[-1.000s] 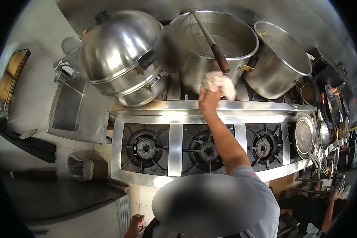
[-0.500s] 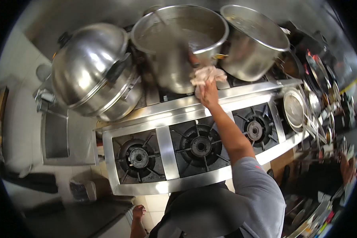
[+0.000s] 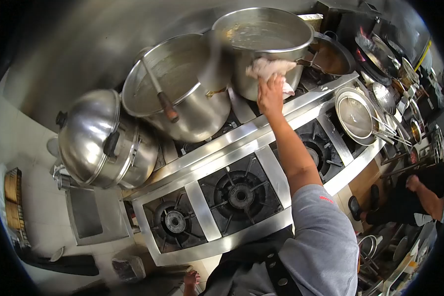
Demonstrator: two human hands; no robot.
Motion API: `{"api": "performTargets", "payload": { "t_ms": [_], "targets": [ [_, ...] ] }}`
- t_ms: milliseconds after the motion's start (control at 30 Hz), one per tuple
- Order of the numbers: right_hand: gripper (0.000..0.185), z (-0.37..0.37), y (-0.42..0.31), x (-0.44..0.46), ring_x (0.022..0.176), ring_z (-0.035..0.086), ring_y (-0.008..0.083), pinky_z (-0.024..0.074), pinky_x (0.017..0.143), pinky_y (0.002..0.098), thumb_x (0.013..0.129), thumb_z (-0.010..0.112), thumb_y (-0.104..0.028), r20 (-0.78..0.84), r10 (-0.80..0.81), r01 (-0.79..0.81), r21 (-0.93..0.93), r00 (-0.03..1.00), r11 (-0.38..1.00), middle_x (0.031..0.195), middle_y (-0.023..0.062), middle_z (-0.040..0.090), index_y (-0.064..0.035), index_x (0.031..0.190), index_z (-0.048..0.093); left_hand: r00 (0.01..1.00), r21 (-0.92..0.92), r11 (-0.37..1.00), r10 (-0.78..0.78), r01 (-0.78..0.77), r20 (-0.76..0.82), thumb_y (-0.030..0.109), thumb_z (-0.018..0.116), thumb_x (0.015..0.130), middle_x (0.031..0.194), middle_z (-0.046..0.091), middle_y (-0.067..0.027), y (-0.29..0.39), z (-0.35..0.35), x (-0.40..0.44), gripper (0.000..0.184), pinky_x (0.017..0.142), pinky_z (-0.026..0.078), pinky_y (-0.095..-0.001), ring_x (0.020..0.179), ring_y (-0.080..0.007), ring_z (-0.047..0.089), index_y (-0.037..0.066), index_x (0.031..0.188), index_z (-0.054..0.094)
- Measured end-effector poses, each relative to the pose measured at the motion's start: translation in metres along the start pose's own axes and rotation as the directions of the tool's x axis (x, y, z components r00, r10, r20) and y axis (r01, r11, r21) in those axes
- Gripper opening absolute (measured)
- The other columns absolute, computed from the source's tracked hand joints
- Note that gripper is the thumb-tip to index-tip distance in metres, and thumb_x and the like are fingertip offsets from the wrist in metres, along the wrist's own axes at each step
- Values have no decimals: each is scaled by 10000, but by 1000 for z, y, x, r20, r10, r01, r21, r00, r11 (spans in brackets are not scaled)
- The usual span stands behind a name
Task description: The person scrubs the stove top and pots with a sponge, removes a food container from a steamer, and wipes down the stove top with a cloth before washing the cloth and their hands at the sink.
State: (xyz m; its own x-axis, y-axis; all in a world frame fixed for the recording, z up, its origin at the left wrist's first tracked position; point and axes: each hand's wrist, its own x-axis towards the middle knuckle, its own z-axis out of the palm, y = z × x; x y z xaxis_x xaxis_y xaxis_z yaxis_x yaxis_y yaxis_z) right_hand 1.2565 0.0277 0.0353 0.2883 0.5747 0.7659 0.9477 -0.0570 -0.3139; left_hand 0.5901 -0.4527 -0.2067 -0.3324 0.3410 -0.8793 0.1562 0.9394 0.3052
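Observation:
My right hand (image 3: 271, 93) reaches forward over the stove with a crumpled pale pink cloth (image 3: 271, 68) under its fingers. It holds the cloth against the front wall of a large steel stockpot (image 3: 244, 81) with cloudy liquid inside. Left of that stands a second large steel pot (image 3: 197, 116), also with liquid. A wooden-handled utensil (image 3: 159, 88) leans over its rim, its lower end out of sight. My left hand (image 3: 191, 277) hangs low at the bottom, away from the stove, its fingers loosely apart and nothing visible in it.
A domed steel steamer pot (image 3: 91, 140) stands at the left. Black burners (image 3: 240, 195) line the front of the stove. Strainers (image 3: 355, 117) and a dark wok (image 3: 333, 54) are at the right. Another person's arm (image 3: 426, 197) shows at the right edge.
My right hand has moved right with the cloth, from the middle pot to the right-hand pot. The view has turned, and my left hand stays low.

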Motion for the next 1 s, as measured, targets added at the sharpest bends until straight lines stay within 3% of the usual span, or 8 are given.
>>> {"api": "performTargets", "payload": {
  "t_ms": [167,367,500,633,800,867,933,1000],
  "targets": [
    [571,72,41,-96,1245,234,515,152,1065,519,903,447,-246,129,423,-440,174,897,881,1337,278,337,8,1374,250,998,37,999,-27,25,54,178,579,839,802,618,-60,6,33,-22,229,556,470,-373,682,-205,625,64,1038,570],
    [549,28,84,-13,1245,296,455,222,1044,483,916,420,-275,-35,326,-296,336,945,894,1334,273,354,-3,1370,276,1000,55,998,-14,15,-15,165,589,816,768,597,-58,13,62,-47,241,568,456,-362,668,-200,603,50,1027,566],
    [652,26,152,19,1217,412,312,283,1025,338,942,268,-474,420,775,-684,729,472,21,1292,209,460,61,1294,391,987,-11,989,146,-145,70,205,560,833,792,611,-55,25,80,-74,191,607,475,-381,688,-225,607,84,979,583],
    [567,56,101,-20,1284,276,368,228,1056,396,953,332,-333,33,601,-520,541,799,661,1375,271,290,37,1369,229,986,132,978,156,-162,54,219,561,816,801,612,-58,29,96,-77,195,622,479,-379,706,-242,606,98,967,591],
    [437,-11,-18,-3,1131,474,318,368,943,418,929,359,-327,361,9,-122,293,932,948,1200,167,509,-86,1290,417,942,357,872,320,-336,104,236,562,796,813,614,-63,24,98,-74,200,640,485,-377,729,-263,605,116,951,601],
    [392,-3,-16,16,1001,575,279,453,834,399,930,351,-336,555,19,-198,264,832,944,1087,100,589,-120,1229,481,803,567,600,559,-565,208,243,562,788,817,615,-65,16,91,-69,203,648,487,-377,739,-271,604,123,945,605],
    [322,14,16,-5,869,620,243,494,700,373,909,391,-288,534,-56,-24,141,843,990,999,63,613,-125,1150,528,422,795,-116,797,-595,432,251,563,780,822,616,-67,13,81,-58,205,655,490,-376,748,-280,603,130,938,609],
    [258,32,65,-50,806,613,265,492,686,371,876,460,-218,341,-132,61,213,931,975,938,92,613,-120,1086,575,523,834,-128,725,-537,448,246,528,813,847,626,-74,10,78,-61,201,673,489,-369,790,-263,611,127,954,607]
  ]
}}
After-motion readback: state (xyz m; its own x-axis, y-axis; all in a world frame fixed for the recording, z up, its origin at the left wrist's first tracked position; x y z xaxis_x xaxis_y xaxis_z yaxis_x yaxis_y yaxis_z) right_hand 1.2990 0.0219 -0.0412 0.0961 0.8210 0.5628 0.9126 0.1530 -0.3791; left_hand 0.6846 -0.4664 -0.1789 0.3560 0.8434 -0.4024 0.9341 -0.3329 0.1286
